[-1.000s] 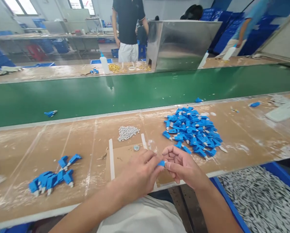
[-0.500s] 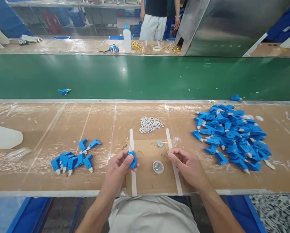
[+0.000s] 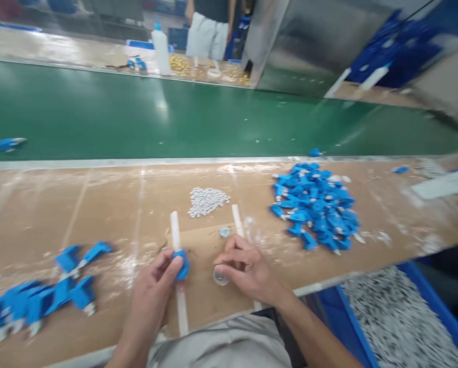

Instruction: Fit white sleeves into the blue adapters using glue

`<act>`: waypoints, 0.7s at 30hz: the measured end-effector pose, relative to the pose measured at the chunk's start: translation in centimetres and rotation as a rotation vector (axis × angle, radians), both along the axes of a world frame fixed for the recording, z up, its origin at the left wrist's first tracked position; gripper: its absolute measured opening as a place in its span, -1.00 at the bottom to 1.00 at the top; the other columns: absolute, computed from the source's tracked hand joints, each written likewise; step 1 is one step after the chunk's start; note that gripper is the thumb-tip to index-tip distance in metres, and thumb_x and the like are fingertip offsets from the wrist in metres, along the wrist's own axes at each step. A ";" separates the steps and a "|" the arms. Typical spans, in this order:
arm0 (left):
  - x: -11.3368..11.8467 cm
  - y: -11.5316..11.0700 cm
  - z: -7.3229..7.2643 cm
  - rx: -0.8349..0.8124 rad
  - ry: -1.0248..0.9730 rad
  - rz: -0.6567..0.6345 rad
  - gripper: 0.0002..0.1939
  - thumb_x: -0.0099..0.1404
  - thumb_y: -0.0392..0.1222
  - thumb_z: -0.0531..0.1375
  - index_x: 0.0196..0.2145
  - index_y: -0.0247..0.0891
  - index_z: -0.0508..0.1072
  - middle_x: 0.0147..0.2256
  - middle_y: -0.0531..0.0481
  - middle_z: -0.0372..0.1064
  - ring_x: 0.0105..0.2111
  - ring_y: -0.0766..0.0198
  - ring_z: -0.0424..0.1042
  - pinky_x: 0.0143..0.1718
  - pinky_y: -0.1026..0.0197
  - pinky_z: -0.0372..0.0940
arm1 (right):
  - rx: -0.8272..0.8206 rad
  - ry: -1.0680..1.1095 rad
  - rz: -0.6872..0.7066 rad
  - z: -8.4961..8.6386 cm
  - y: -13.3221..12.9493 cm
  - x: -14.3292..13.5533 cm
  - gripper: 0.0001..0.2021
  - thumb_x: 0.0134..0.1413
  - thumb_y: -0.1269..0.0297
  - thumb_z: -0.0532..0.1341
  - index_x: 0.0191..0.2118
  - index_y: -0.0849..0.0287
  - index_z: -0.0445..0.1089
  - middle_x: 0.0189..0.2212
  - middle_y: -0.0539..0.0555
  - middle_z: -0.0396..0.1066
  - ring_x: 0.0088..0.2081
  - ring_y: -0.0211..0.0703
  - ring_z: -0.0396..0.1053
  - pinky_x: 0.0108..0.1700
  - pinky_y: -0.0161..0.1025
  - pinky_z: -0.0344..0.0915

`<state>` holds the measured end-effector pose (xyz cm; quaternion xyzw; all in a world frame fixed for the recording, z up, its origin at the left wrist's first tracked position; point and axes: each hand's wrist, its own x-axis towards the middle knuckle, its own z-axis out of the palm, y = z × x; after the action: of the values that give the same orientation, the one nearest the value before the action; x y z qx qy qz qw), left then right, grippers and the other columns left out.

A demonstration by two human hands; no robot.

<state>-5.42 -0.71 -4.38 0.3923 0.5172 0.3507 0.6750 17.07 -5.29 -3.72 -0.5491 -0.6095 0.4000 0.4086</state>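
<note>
So the blue piece (image 3: 181,265) was up in the left hand (image 3: 154,281), pinched between the thumb and fingers, right over the left one of two white tape strips (image 3: 175,227) on the bench (image 3: 117,199). The right hand (image 3: 247,268) had its fingers curled in, with the tips right at a little clear round dish (image 3: 220,277); couldn't tell if they were touching it or pinching anything. The dish sat on a sheet of cardboard (image 3: 200,299) between the strips, and a small pale-blue lump (image 3: 224,232) with a thin stick lay just past it. Behind that was a loose heap of tiny whitish bits (image 3: 207,201). Off to the right there was a big pile of blue parts (image 3: 316,204) with pale tips, and over on the left a smaller bunch of similar parts (image 3: 41,301), kinda blurry. A blue bin (image 3: 353,317) full of greyish slivers stood low at the right, below the bench edge. Beyond the bench ran a green belt (image 3: 213,122) with a lone blue part (image 3: 4,144) at its far left. Across it stood a white bottle (image 3: 160,50) beside some gold bits (image 3: 179,65), a person in white bottoms (image 3: 208,36), and a big metal box (image 3: 309,51).
</note>
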 end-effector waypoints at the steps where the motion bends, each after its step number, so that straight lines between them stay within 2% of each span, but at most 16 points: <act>1: -0.1 0.2 -0.2 -0.017 -0.001 0.014 -0.70 0.24 0.05 0.34 -0.24 -0.24 0.51 -0.47 0.10 0.28 -0.50 0.40 0.20 -0.48 0.38 0.18 | 0.031 -0.014 0.008 0.0 0.1 0.1 -0.92 0.24 0.27 0.34 -0.20 0.06 0.61 -0.33 0.01 0.23 -0.39 -0.20 0.25 -0.39 -0.27 0.21; 5: 0.0 0.9 -0.4 -0.070 -0.096 0.063 -0.66 0.14 0.05 0.41 -0.25 -0.23 0.53 -0.42 0.08 0.33 -0.48 0.39 0.22 -0.50 0.38 0.22 | 0.173 -0.082 0.038 0.1 -0.1 0.3 -0.86 0.26 0.36 0.25 -0.19 0.07 0.59 -0.32 0.03 0.18 -0.34 -0.16 0.27 -0.33 -0.24 0.25; 9: 0.8 0.5 1.3 -0.081 -0.216 0.092 -0.68 0.14 -0.01 0.43 -0.27 -0.29 0.57 -0.37 -0.02 0.43 -0.42 0.35 0.33 -0.47 0.38 0.28 | 0.132 -0.084 0.054 0.8 -1.2 0.5 -0.85 0.29 0.41 0.21 -0.18 0.10 0.55 -0.29 0.05 0.27 -0.33 -0.16 0.31 -0.30 -0.24 0.25; 12: 1.7 0.1 2.4 -0.156 -0.328 0.013 -0.67 0.19 0.00 0.39 -0.23 -0.33 0.59 -0.34 -0.09 0.48 -0.42 0.35 0.38 -0.46 0.39 0.30 | 0.026 -0.026 0.000 1.2 -1.6 0.9 -0.88 0.34 0.35 0.21 -0.24 0.12 0.50 -0.31 0.07 0.36 -0.29 -0.11 0.34 -0.25 -0.20 0.26; 16: 2.7 -0.3 2.9 -0.260 -0.463 -0.124 -0.71 0.26 -0.04 0.36 -0.20 -0.32 0.58 -0.34 -0.10 0.51 -0.42 0.35 0.45 -0.42 0.40 0.33 | -0.087 0.251 -0.154 1.2 -1.4 1.5 -0.86 0.35 0.21 0.24 -0.25 0.11 0.47 -0.32 0.05 0.41 -0.38 -0.16 0.33 -0.34 -0.25 0.25; 21: 3.7 -0.7 3.2 -0.269 -0.551 -0.267 -0.75 0.34 -0.08 0.28 -0.21 -0.36 0.57 -0.34 -0.12 0.50 -0.41 0.36 0.46 -0.32 0.37 0.35 | -0.004 0.453 -0.259 2.3 -1.1 0.9 -0.87 0.32 0.18 0.28 -0.24 0.09 0.49 -0.28 0.07 0.44 -0.40 -0.16 0.33 -0.38 -0.24 0.29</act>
<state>-1.72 -1.37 -1.22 0.2544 0.3011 0.2808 0.8751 17.95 -6.35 -1.41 -0.5198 -0.4263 0.4581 0.5816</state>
